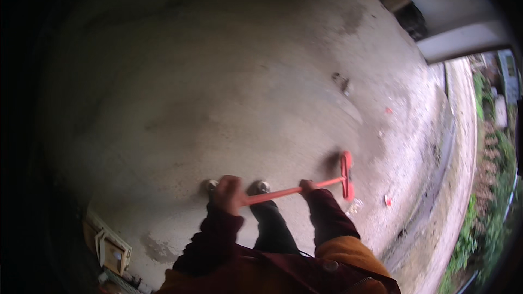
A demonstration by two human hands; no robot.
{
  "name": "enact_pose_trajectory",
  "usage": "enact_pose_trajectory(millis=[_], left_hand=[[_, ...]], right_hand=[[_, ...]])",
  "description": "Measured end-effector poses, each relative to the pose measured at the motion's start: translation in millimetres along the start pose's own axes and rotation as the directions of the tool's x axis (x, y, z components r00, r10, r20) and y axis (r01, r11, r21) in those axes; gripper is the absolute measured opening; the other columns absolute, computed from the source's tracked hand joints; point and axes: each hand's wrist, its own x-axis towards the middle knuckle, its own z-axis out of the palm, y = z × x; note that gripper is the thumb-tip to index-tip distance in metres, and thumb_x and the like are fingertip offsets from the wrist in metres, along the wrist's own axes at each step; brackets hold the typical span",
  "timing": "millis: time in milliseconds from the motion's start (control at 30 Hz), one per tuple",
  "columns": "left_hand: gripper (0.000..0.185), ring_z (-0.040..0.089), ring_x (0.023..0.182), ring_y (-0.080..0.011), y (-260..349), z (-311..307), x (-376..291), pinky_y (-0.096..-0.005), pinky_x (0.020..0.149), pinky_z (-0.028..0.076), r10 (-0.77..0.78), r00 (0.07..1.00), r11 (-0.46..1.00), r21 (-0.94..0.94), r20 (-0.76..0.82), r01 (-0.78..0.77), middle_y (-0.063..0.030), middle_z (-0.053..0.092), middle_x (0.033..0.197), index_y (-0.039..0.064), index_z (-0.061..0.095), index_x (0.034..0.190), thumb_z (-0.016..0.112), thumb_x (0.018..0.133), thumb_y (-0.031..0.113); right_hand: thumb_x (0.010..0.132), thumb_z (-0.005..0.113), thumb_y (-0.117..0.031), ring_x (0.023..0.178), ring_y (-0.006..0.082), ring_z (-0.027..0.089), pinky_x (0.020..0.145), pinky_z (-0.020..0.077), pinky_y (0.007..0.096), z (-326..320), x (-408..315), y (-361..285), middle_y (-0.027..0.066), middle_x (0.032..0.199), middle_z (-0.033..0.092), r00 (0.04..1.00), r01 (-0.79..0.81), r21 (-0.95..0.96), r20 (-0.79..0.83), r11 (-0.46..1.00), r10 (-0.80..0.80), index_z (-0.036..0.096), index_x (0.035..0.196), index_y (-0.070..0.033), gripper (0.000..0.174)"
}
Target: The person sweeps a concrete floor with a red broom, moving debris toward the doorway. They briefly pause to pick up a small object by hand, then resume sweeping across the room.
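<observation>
A red broom (282, 194) slants across in front of my body, its head at the right, above the concrete floor (245, 122). My left hand (231, 194) is closed around the upper end of the handle and looks blurred. Farther down the handle, nearer the broom head, my right hand (308, 188) grips it. Just beyond the head lies a small pile of pale litter (354, 207). The bristles are mostly hidden.
Red scraps (387, 200) and a dark clump of debris (341, 83) lie on the floor. An open cardboard box (112, 253) stands at lower left. A white wall (463, 43) is at upper right, with a dirt strip and green plants along the right.
</observation>
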Motion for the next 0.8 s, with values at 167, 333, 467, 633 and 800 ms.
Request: enact_pose_trajectory(millis=[167, 333, 467, 633, 800], left_hand=[[0.007, 0.027, 0.043, -0.0042, 84, -109, -2, -0.0209, 0.038, 0.024, 0.004, 0.948, 0.977, -0.202, -0.317, -0.072, 0.0072, 0.032, 0.059, 0.016, 0.053, 0.084, 0.058, 0.081, 0.020], [0.028, 0.030, 0.040, -0.0046, 165, -221, -57, -0.0188, 0.037, 0.030, 0.311, 0.736, 0.922, 0.002, -0.601, -0.387, 0.0054, 0.039, 0.055, 0.008, 0.054, 0.107, 0.051, 0.086, 0.026], [0.023, 0.033, 0.043, -0.0047, 119, -150, -48, -0.0212, 0.038, 0.031, 0.307, 0.777, 0.939, 0.044, -0.549, -0.340, 0.0056, 0.038, 0.057, 0.010, 0.055, 0.103, 0.053, 0.084, 0.022], [0.013, 0.035, 0.040, -0.0082, -32, 77, -28, -0.0245, 0.037, 0.030, -0.052, 0.998, 0.998, -0.017, 0.022, 0.053, 0.0031, 0.036, 0.054, 0.012, 0.049, 0.078, 0.058, 0.081, 0.020], [0.013, 0.047, 0.044, -0.0099, -111, 176, -64, -0.0244, 0.042, 0.038, -0.202, 0.901, 0.979, 0.078, 0.383, 0.186, -0.0014, 0.049, 0.056, 0.006, 0.052, 0.083, 0.056, 0.084, 0.017]], right_hand=[[0.074, 0.056, -0.015, 0.078, 0.0320, 0.060, 0.066, 0.0481, 0.0434, -32, -9, -137, 0.0162, 0.082, 0.061, 0.971, 0.121, 0.331, -0.234, 0.936, -0.043, 0.060, 0.078, -0.007, 0.010], [0.076, 0.058, -0.021, 0.094, 0.0283, 0.052, 0.072, 0.0455, 0.0485, -77, -5, -265, 0.0083, 0.094, 0.058, 0.818, 0.571, 0.275, -0.276, 0.774, -0.505, 0.058, 0.094, -0.011, 0.020], [0.074, 0.055, -0.012, 0.086, 0.0292, 0.056, 0.066, 0.0459, 0.0472, -58, 19, -200, 0.0106, 0.084, 0.060, 0.869, 0.431, 0.249, -0.373, 0.867, -0.325, 0.059, 0.081, -0.010, 0.008], [0.072, 0.057, -0.010, 0.071, 0.0314, 0.060, 0.060, 0.0473, 0.0408, 28, 16, 78, 0.0151, 0.072, 0.061, 0.931, 0.129, 0.347, -0.364, 0.929, 0.007, 0.059, 0.067, -0.008, 0.005], [0.072, 0.060, -0.013, 0.072, 0.0288, 0.061, 0.060, 0.0475, 0.0394, 67, -71, 230, 0.0117, 0.071, 0.062, 0.961, -0.027, 0.218, -0.263, 0.976, 0.085, 0.059, 0.070, -0.009, 0.004]])
